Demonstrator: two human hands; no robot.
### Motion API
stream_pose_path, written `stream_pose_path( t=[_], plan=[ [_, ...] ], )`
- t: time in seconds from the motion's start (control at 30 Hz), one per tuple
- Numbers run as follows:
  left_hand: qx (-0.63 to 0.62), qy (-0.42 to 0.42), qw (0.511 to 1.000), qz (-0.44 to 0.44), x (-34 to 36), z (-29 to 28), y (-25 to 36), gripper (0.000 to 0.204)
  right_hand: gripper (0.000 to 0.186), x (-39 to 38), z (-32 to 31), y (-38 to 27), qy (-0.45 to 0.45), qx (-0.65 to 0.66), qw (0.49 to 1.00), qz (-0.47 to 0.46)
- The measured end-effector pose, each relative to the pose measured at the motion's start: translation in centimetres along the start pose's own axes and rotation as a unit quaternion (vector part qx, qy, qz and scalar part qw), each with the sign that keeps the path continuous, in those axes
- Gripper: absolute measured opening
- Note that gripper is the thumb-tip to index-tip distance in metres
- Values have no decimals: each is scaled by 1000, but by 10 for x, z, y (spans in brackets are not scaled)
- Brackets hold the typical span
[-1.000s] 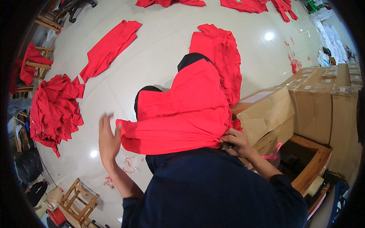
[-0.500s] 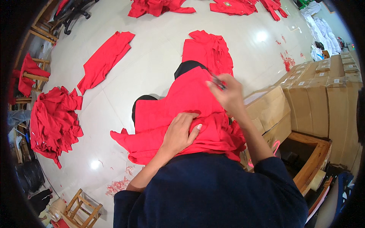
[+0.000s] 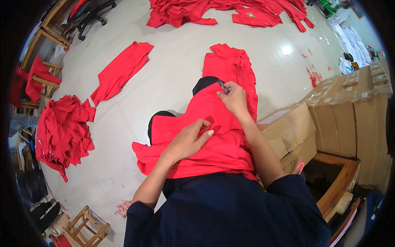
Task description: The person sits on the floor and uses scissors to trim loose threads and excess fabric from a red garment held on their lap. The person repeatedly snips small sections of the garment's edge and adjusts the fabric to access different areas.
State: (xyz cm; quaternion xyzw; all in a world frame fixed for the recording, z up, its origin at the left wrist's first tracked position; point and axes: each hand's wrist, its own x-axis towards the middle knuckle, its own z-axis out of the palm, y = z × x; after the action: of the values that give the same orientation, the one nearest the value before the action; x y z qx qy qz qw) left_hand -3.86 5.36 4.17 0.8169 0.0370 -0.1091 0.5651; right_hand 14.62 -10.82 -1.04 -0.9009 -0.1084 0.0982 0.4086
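A red garment [image 3: 193, 109] lies spread over my lap and black-clad knees, bunched toward my waist. My right hand [image 3: 235, 100] is closed around small thread snips [image 3: 223, 86], whose dark metal blades point toward the far edge of the cloth by the right knee. Over the middle of the garment is my left hand [image 3: 185, 142], fingers bent and thumb apart, with no cloth pinched between them. Whether its fingertips touch the fabric is hard to tell. Just beyond my knees, another red garment pile [image 3: 230, 61] rests on the floor.
On the left floor lie a folded red piece [image 3: 121, 74] and a crumpled red heap [image 3: 66, 133]. More red garments [image 3: 181, 12] are piled far ahead. Cardboard boxes [image 3: 333, 119] and a wooden frame [image 3: 341, 181] stand close on my right. A wooden stool [image 3: 87, 226] is at the lower left.
My right hand has moved left and slightly nearer with the snips, toward the cloth edge. My left hand has loosened from the fabric and shifted slightly left. The bunched cloth lies flatter.
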Motion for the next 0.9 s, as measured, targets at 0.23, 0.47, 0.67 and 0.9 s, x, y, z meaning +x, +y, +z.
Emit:
stream_pose_path(
  t=[0.23, 0.47, 0.67, 0.9],
  plan=[
    [101, 215, 968, 87, 59, -17, -28, 48, 14, -38, -15, -31, -8, 120, 988, -98],
    [100, 148, 978, 112, 51, -21, -8, 27, 12, -68, -28, -42, -53, 234, 958, -158],
    [-6, 211, 970, 121, 31, -1, 1, 19, 16, -81, -28, -36, -8, 201, 969, -141],
    [90, 282, 938, 180, 23, 20, 6, 25, 28, -102, -32, -72, 54, 201, 970, -123]
  ],
)
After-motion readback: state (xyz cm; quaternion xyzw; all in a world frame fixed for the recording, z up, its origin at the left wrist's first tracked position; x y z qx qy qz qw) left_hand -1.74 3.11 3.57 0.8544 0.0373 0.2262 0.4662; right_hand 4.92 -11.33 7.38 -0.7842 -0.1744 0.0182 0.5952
